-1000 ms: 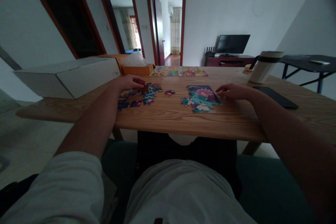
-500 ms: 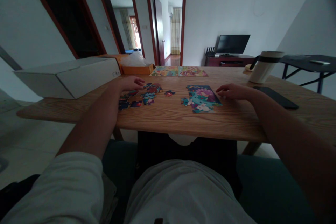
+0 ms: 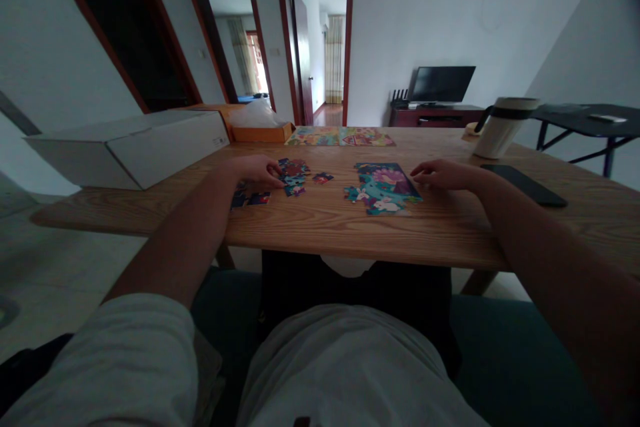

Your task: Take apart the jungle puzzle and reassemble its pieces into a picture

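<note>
My left hand (image 3: pixel 261 173) is over the loose jigsaw pieces (image 3: pixel 296 168), its thumb and fingertips closed at a jigsaw piece on the near left of the pile. Under and below that hand lie dark pieces (image 3: pixel 259 198), partly covered by it. A single jigsaw piece (image 3: pixel 323 177) sits apart, between the pile and the partly joined puzzle (image 3: pixel 385 181). That puzzle shows a pink and teal picture with white rabbits, and its lower left edge is uneven. My right hand (image 3: pixel 439 175) rests at the puzzle's right edge, fingers loosely bent and holding nothing.
Two colourful picture sheets (image 3: pixel 341 136) lie at the table's far edge. On the left stand a long white box (image 3: pixel 135 140) and an orange box (image 3: pixel 263 133) with a plastic bag. To the right are a dark flat phone-like slab (image 3: pixel 525 185) and a white tumbler (image 3: pixel 505 128).
My left hand has moved right and slightly nearer, and its fingers have come together at a jigsaw piece. The right hand has stayed at the puzzle's edge.
</note>
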A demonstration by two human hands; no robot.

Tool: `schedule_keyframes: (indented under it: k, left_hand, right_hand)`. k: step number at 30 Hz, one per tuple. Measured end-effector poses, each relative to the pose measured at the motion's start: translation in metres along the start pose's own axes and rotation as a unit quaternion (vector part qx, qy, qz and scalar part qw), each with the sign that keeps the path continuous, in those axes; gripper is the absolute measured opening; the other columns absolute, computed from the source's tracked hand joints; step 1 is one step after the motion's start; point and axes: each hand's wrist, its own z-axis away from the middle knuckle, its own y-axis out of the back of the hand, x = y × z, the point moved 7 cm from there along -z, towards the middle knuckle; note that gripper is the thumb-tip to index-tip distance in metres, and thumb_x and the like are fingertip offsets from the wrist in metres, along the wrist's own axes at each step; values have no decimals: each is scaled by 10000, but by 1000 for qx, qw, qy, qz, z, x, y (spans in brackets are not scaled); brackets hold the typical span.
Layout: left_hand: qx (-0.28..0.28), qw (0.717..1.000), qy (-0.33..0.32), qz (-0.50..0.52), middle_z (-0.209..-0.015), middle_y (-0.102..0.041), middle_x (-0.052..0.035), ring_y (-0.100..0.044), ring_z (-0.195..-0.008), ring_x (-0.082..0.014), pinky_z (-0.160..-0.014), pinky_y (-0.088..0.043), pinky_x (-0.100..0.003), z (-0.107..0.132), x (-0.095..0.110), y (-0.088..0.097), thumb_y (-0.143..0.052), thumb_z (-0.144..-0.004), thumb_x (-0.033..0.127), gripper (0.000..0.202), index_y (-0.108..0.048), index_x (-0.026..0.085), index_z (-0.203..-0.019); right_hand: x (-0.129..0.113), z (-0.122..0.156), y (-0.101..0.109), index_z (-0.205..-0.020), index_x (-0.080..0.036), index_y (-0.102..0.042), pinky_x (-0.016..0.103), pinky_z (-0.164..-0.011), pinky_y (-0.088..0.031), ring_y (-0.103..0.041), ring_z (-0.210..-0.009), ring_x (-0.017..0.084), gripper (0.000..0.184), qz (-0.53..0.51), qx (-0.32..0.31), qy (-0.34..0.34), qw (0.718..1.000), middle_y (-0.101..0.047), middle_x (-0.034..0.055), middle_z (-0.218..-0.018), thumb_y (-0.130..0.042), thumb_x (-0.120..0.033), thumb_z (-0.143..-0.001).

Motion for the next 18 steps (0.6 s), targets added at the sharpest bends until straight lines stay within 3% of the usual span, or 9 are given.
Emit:
schedule_keyframes:
  k: [10, 14, 18]
  left_hand:
    - [40, 997, 38, 58, -988, -782, -54, -686, -954, -279, -838, -477, -301, 2, -24, 8, -803, -556, 528, 468, -814, 253, -935]
    - [48, 996, 37, 70, -1033, -786, -38, -688, -981, -265, -828, -481, -279, 3, -26, 10, -798, -561, 478, 459, -807, 278, -975]
    - [51, 996, 32, 69, -1099, -771, -54, -696, -967, -248, -801, -492, -257, 3, -26, 10, -788, -562, 457, 628, -769, 254, -1156]
  right_hand:
    - [-3, 3, 1, -1261, -244, -718, 401, -880, -573, -725, -935, 277, 499, -4, -1, -14, 1000, -759, 103, -1139, -597, -574, -907]
    - [-4, 2, 0, -1257, -247, -717, 402, -852, -585, -728, -925, 276, 480, -8, -2, 0, 1000, -764, 101, -1122, -578, -558, -919]
    - [-2, 1, 0, -1266, -227, -712, 414, -844, -589, -729, -917, 283, 480, -14, -1, -1, 1000, -770, 111, -1093, -580, -528, -917]
